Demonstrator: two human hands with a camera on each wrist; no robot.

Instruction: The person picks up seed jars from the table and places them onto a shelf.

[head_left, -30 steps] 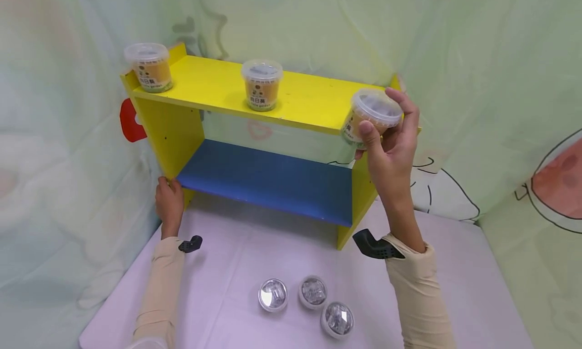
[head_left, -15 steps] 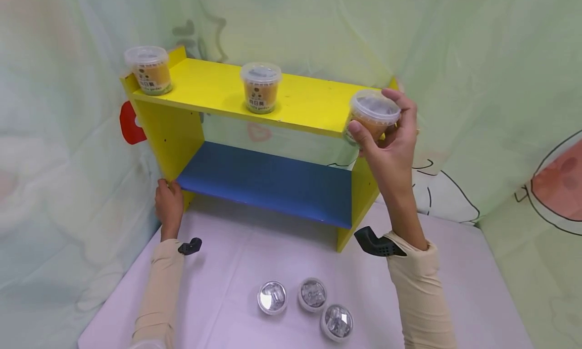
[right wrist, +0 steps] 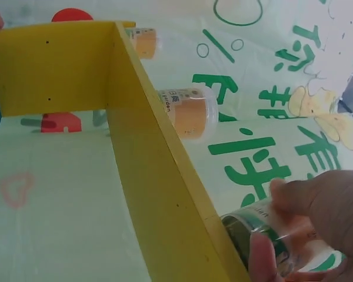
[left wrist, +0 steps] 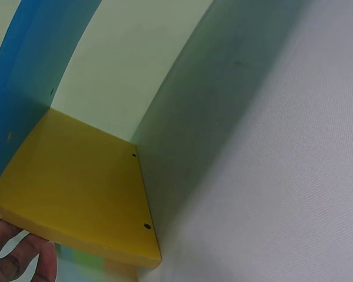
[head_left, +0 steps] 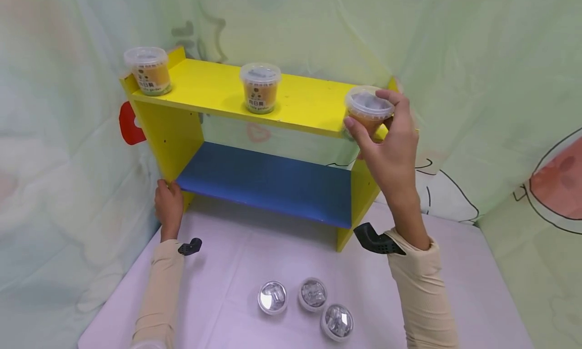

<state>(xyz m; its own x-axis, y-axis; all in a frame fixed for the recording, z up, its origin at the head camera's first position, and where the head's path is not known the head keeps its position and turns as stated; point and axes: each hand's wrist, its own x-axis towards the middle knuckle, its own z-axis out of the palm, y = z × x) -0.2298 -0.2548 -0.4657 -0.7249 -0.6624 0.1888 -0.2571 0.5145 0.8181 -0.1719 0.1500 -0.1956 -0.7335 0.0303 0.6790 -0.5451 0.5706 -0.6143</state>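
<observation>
My right hand (head_left: 393, 147) grips a lidded plastic cup (head_left: 366, 106) with an orange printed label, thumb in front and fingers behind. The cup is at the right end of the yellow top board (head_left: 313, 104); in the right wrist view its base (right wrist: 256, 238) meets the board's front edge at a slant. My left hand (head_left: 170, 205) holds the lower left side panel of the yellow and blue shelf (head_left: 263, 182), and fingers (left wrist: 29, 252) show at the panel's edge in the left wrist view. Matching cups stand upright at the board's left end (head_left: 152, 76) and middle (head_left: 260, 91).
Three round lidded tubs (head_left: 273, 297) with silvery contents sit on the white tabletop (head_left: 227, 268) in front of the shelf. Part of another clear lid (head_left: 149, 344) shows at the bottom edge. Printed cloth (head_left: 477, 86) hangs behind and at both sides.
My right hand has moved the cup slightly left and inward over the board's right end, and the cup looks less tilted. The left hand stays on the side panel.
</observation>
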